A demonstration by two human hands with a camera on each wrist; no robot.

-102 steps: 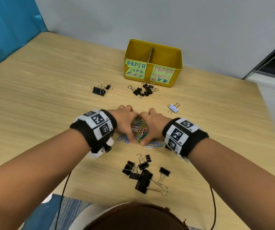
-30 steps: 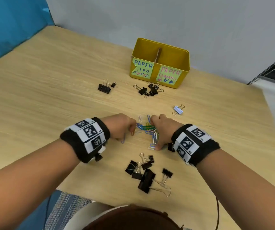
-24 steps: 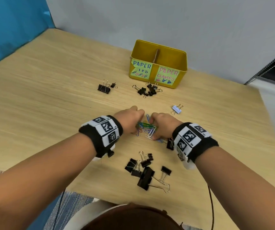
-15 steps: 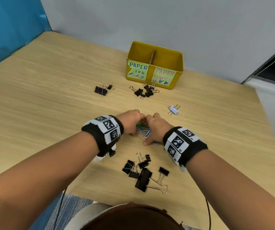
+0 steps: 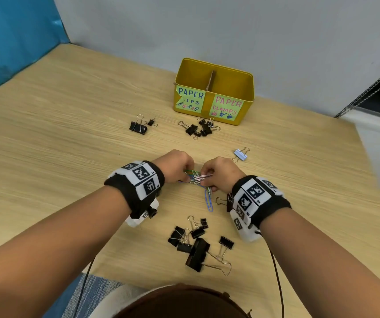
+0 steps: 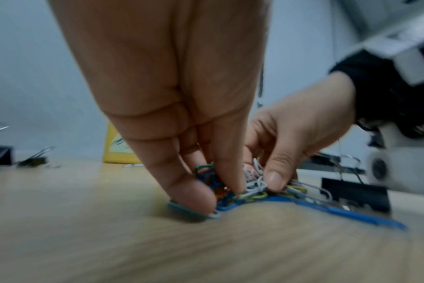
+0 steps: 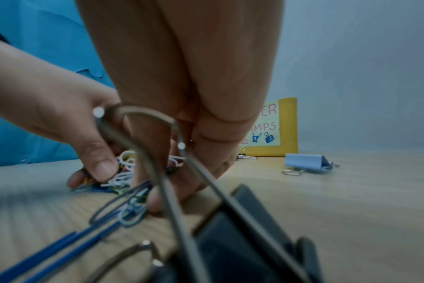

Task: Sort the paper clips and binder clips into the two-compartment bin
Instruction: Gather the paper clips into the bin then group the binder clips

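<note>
A bunch of coloured paper clips (image 5: 197, 179) lies on the table between my two hands. My left hand (image 5: 187, 177) pinches its left side with thumb and fingertips (image 6: 194, 193). From the right, my right hand (image 5: 205, 182) pinches the same bunch (image 6: 252, 188). A long blue paper clip (image 5: 208, 200) trails out toward me. The yellow two-compartment bin (image 5: 248, 97) stands at the back, labelled for paper clips on the left and paper clamps on the right. Black binder clips (image 5: 195, 243) lie in a heap near me.
More black binder clips (image 5: 198, 129) lie just in front of the bin, and two others (image 5: 138, 127) sit further left. A light blue binder clip (image 5: 240, 154) lies right of my hands. Another black one (image 7: 242, 239) sits under my right wrist. The table's right edge (image 5: 368, 171) is close.
My hands have drawn together from either side, and the scattered paper clips are now squeezed into one tight bunch that both hands pinch.
</note>
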